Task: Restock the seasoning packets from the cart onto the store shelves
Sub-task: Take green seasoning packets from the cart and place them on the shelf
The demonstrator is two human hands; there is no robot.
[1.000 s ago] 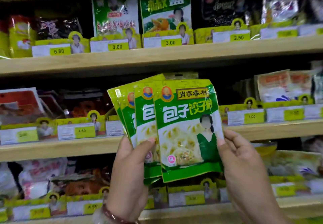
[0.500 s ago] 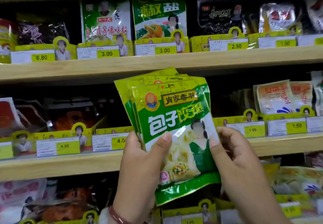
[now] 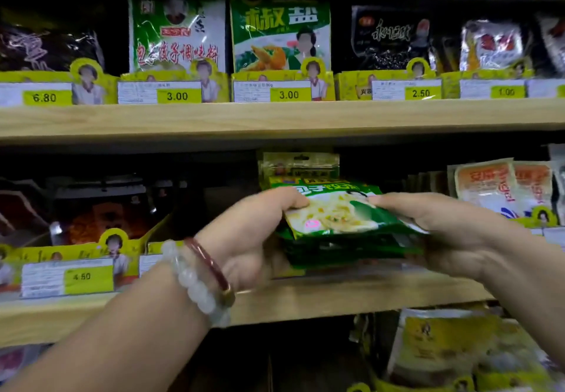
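A stack of several green seasoning packets (image 3: 339,217) with a dumpling picture lies tilted nearly flat, tops pointing into the middle shelf (image 3: 305,300). My left hand (image 3: 253,232) grips the stack's left edge, thumb on top. My right hand (image 3: 434,226) grips its right edge, fingers over the top packet. Behind the stack a packet of the same kind (image 3: 301,167) stands upright at the back of the shelf slot. The cart is out of view.
The upper shelf (image 3: 275,116) carries rows of seasoning packets behind yellow price tags, among them a green packet (image 3: 279,35). Orange-and-white packets (image 3: 501,186) stand right of my hands, dark red ones (image 3: 97,217) to the left. More yellow packets (image 3: 452,349) sit on the lower shelf.
The packets have gone from upright and fanned, facing me, to squared up and tipped flat. Both hands have pushed them forward into the middle shelf slot.
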